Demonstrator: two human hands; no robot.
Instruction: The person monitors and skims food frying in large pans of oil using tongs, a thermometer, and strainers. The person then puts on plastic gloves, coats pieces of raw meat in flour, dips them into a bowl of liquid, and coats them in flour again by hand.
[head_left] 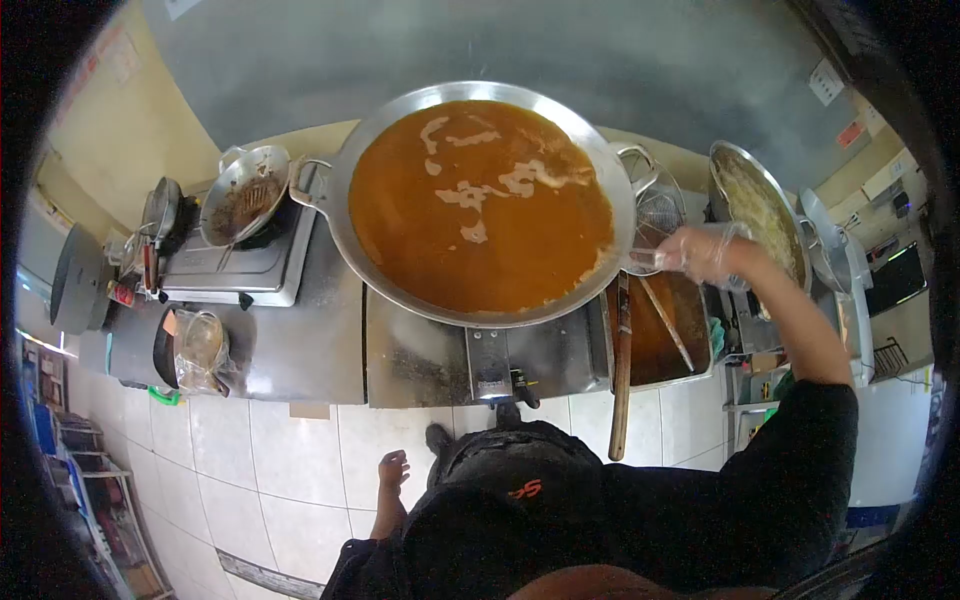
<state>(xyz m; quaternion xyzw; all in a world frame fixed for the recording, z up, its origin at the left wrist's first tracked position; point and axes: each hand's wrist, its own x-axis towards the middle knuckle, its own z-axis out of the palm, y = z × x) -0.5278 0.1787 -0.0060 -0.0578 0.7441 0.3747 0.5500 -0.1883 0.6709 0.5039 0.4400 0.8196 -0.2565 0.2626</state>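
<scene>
Two hands show, and only the right hand [700, 255] is at work, reaching out beside the pan [480, 318] in a clear plastic glove [737, 235]. Its fingers are bent and close together at the near edge of the strainer [658, 212]; whether they are clamped on it or merely touch it, I cannot tell. The strainer lies just right of the pan, by its right handle. The left hand [394, 470] hangs over the floor [290, 450], loosely curled, fingers a little apart, with nothing visible in it.

Good handling here probably means a firm, full grip, since thin plastic can slip on metal. The strainer is best moved level and slowly, clear of the pan's handle so that it does not catch. Brown liquid [480, 260] fills much of the pan, so a knock could slop it over. The forearm passes near the pot [728, 150] on the right and should stay clear of its rim. The wooden handle [621, 390] jutting past the tray [675, 380] also deserves care, as a sleeve might snag it.
</scene>
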